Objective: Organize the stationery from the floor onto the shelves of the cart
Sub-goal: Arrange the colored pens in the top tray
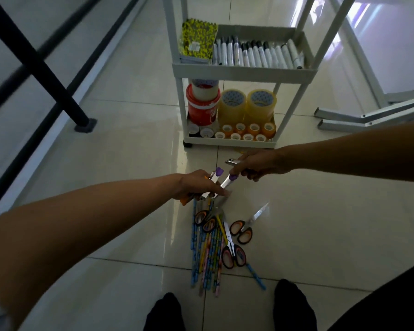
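My left hand grips a bundle of metal utility knives with purple and orange ends, low over the floor. My right hand holds more metal knives just to the right, close to the cart's base. Below them on the tiles lies a heap of patterned pencils with three orange-and-black scissors on and beside it. The white cart stands beyond, with markers and a yellow notebook on the upper shelf and tape rolls on the bottom shelf.
My black-socked feet stand at the bottom edge. A black railing post rises on the left. White metal table legs lie on the floor to the right of the cart.
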`<state>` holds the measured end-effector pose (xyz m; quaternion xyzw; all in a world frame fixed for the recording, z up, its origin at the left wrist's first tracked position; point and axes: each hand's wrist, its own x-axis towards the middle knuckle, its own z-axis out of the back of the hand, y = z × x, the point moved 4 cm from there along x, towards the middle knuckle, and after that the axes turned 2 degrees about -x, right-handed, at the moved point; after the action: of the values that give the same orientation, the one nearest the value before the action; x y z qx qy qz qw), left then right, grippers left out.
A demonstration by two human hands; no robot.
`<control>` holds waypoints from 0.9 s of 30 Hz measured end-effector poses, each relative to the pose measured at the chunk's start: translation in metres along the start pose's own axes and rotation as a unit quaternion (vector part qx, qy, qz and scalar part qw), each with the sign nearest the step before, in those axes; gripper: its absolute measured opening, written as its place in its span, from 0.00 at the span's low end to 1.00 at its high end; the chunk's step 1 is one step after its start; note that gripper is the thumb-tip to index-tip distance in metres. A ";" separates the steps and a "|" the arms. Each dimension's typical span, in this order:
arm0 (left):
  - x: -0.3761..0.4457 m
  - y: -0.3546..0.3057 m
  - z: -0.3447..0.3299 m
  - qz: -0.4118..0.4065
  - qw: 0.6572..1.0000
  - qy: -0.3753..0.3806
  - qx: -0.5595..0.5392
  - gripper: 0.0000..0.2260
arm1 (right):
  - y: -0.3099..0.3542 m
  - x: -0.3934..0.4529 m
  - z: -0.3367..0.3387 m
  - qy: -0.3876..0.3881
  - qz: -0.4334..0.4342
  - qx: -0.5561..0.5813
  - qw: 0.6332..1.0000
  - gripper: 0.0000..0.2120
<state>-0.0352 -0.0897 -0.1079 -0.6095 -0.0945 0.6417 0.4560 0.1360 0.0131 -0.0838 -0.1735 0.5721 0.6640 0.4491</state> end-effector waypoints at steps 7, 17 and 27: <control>0.002 -0.009 0.012 -0.006 0.986 -0.072 -0.147 0.16 | -0.014 0.007 -0.014 -0.062 -0.057 0.135 0.987 0.27; -0.028 -0.031 0.012 0.022 0.972 -0.029 -0.234 0.20 | 0.019 -0.008 -0.046 -0.087 -0.038 0.352 0.931 0.13; -0.187 -0.106 -0.006 0.098 0.955 0.003 -0.282 0.14 | 0.098 -0.164 -0.071 -0.016 -0.078 0.377 0.923 0.11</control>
<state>-0.0096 -0.1635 0.0927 -0.7212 -0.2101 0.6287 0.2014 0.1255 -0.1117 0.0773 -0.0248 0.7573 0.3649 0.5411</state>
